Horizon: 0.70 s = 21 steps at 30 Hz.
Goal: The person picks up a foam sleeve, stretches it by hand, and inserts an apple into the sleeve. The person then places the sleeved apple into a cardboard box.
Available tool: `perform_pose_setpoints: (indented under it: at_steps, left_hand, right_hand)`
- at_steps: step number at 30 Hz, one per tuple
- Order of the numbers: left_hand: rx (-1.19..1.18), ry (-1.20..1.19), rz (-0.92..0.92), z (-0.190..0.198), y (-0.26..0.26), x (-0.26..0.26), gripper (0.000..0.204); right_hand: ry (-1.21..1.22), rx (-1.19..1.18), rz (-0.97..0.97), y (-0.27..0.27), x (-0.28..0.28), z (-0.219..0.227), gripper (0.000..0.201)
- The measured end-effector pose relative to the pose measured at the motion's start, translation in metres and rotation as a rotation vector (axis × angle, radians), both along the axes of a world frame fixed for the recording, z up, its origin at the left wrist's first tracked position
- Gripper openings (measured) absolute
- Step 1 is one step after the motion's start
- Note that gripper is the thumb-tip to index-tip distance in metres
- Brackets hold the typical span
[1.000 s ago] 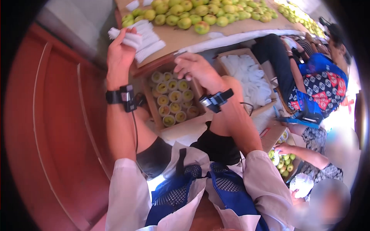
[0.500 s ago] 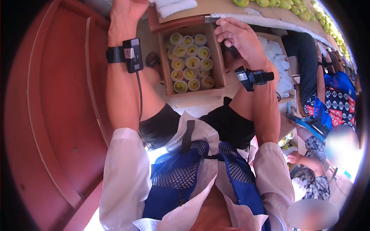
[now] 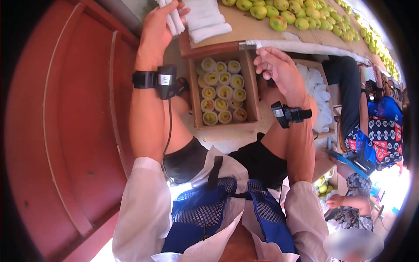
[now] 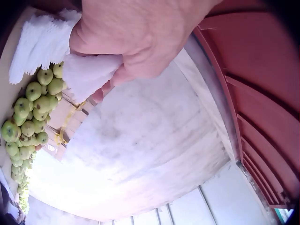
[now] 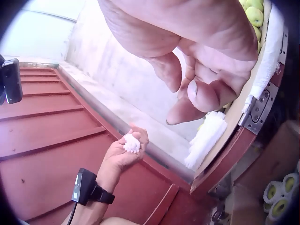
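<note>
In the head view my left hand (image 3: 156, 32) is raised at the table's near left corner, gripping a rolled white foam net sleeve (image 3: 175, 19). The left wrist view shows this sleeve (image 4: 89, 75) poking out beneath the curled fingers. Beside that hand, a stack of flat white foam net sleeves (image 3: 205, 19) lies on the table. My right hand (image 3: 281, 72) hovers near the table's front edge, its fingers loosely bent and nothing in them. Below, between my knees, a cardboard box (image 3: 256, 94) contains several green apples (image 3: 224, 92) in white foam nets, standing in rows.
Loose green apples (image 3: 301, 13) cover the cardboard-topped table. A metal hinge (image 3: 247, 46) sits on its front edge. Another box of white foam nets (image 3: 316, 94) stands right of my knee. A red panelled door (image 3: 83, 131) borders the left. Other people sit at the right.
The head view has shifted, so the box appears farther right. My right hand has moved from over the box to its right side. My left hand still grips the foam sleeve.
</note>
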<state>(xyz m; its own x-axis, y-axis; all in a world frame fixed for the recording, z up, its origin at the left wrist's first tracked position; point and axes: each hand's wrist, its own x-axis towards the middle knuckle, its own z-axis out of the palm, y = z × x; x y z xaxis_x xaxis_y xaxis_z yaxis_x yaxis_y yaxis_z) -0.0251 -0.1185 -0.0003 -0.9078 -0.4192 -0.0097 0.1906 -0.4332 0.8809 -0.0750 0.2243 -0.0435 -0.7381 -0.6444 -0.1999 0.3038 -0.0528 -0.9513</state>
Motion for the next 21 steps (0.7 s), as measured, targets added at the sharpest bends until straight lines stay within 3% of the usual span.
perform_pose_setpoints:
  at_steps: [3,9,12,13,16,21]
  left_hand:
    - [-0.362,-0.08,0.047,0.01,-0.003,-0.002,0.043]
    - [-0.966,-0.117,0.063,0.023,-0.03,-0.041,0.046]
    - [-1.33,-0.108,0.132,0.031,-0.019,-0.065,0.024]
    - [-1.238,-0.187,-0.008,0.028,-0.028,-0.076,0.034]
    - [-1.667,-0.166,0.147,0.004,-0.043,-0.102,0.047]
    - [-1.718,-0.26,0.032,-0.017,-0.048,-0.143,0.051]
  right_hand:
    - [-0.024,-0.01,-0.023,-0.002,0.002,0.004,0.022]
    - [-0.047,-0.027,0.027,-0.011,0.002,0.002,0.021]
    - [-0.062,-0.007,0.065,-0.017,0.006,0.005,0.021]
    - [-0.069,-0.001,0.072,-0.019,0.008,0.009,0.021]
    - [-0.077,0.005,0.082,-0.022,0.013,0.018,0.02]
    - [-0.1,0.002,0.126,-0.028,0.013,0.019,0.019]
